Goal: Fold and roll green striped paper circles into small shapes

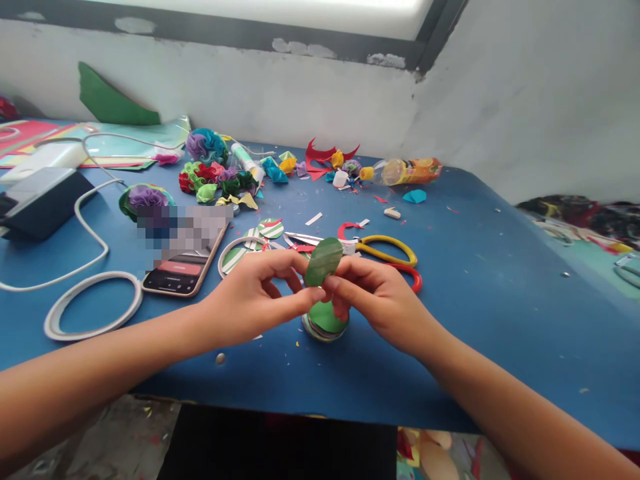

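Between my two hands is a green paper circle [324, 260], lifted above the table and tilted up. My left hand [265, 287] pinches its left and lower edge between thumb and finger. On the other side, the thumb and fingers of my right hand [377, 293] close on its lower right edge. Right below lies a stack of round paper pieces [327, 320] with a green one on top, partly covered by my right fingers. Just beyond my hands rest scissors [387, 245] with yellow and red handles, their blades pointing left. Striped paper circles [270, 229] lie behind my left hand.
At left are a phone [187, 260], a white ring [95, 307], a cable and a black box [45, 200]. Ruffled paper flowers [207, 147], a glue stick [245, 160], scraps and a plastic bottle [405, 171] line the back. A wall bounds the blue table [505, 320].
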Tool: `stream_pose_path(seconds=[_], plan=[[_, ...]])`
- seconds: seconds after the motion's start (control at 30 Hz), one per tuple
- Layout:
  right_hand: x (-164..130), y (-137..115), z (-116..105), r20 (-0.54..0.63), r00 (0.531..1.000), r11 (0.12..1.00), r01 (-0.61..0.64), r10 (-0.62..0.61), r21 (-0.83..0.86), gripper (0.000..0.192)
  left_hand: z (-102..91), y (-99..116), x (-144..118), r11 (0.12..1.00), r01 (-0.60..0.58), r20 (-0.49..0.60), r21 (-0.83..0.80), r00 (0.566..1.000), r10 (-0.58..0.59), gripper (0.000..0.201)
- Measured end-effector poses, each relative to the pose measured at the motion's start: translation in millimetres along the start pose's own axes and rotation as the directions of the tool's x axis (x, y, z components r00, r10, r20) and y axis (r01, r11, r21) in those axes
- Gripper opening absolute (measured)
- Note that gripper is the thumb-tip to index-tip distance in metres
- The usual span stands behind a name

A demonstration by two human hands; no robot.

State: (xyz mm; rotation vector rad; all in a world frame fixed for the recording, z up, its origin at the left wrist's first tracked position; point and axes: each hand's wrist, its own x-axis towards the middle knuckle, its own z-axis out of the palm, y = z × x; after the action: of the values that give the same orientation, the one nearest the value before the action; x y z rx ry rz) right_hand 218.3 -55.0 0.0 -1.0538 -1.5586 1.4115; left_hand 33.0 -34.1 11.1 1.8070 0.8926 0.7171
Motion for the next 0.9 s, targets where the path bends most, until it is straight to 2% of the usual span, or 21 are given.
stream_pose_path(seconds=[0.13, 0.2, 0.23, 0.3, 0.33, 0.4, 0.53, 0.7, 0.9], plan=[[-1, 2, 3, -0.017, 0.999, 0.996, 0.025, -0.027, -0.083, 0.017, 1.8, -2, 0, 0.998, -0.060, -0.026, 0.034, 0.998, 0.061, 0.013], [-3, 4, 6, -0.101, 0.989, 0.979, 0.092, -0.112, -0.184, 0.014, 2.0, -2, 0, 0.996, -0.082, -0.042, 0.037, 0.996, 0.084, 0.014], [-5, 4, 7, -0.159, 0.968, 0.956, 0.148, -0.192, -0.254, 0.013, 2.0, -1, -1, 0.995, -0.090, -0.051, 0.034, 0.995, 0.091, 0.015], [-8, 5, 9, -0.235, 0.895, 0.875, 0.266, -0.380, -0.404, 0.012, 1.9, -1, -1, 0.996, -0.091, -0.065, 0.021, 0.994, 0.092, 0.017], [-10, 6, 10, -0.233, 0.860, 0.826, 0.308, -0.454, -0.471, 0.011, 1.9, -1, -1, 0.996, -0.087, -0.069, 0.014, 0.994, 0.088, 0.017], [-12, 5, 11, -0.186, 0.830, 0.750, 0.349, -0.526, -0.563, 0.007, 2.0, -1, -1, 0.997, -0.080, -0.071, 0.003, 0.994, 0.080, 0.018], [-11, 4, 10, -0.138, 0.840, 0.705, 0.340, -0.526, -0.622, 0.010, 1.6, -2, -1, 0.995, -0.092, -0.074, 0.036, 0.993, 0.095, 0.016], [-9, 3, 10, -0.122, 0.884, 0.725, 0.283, -0.451, -0.628, 0.014, 0.4, -4, -2, 0.987, -0.109, -0.064, 0.115, 0.991, 0.116, 0.012], [-9, -1, 9, -0.094, 0.920, 0.770, 0.258, -0.380, -0.583, 0.013, 0.5, -5, -2, 0.973, -0.148, 0.003, 0.179, 0.989, 0.149, 0.009]])
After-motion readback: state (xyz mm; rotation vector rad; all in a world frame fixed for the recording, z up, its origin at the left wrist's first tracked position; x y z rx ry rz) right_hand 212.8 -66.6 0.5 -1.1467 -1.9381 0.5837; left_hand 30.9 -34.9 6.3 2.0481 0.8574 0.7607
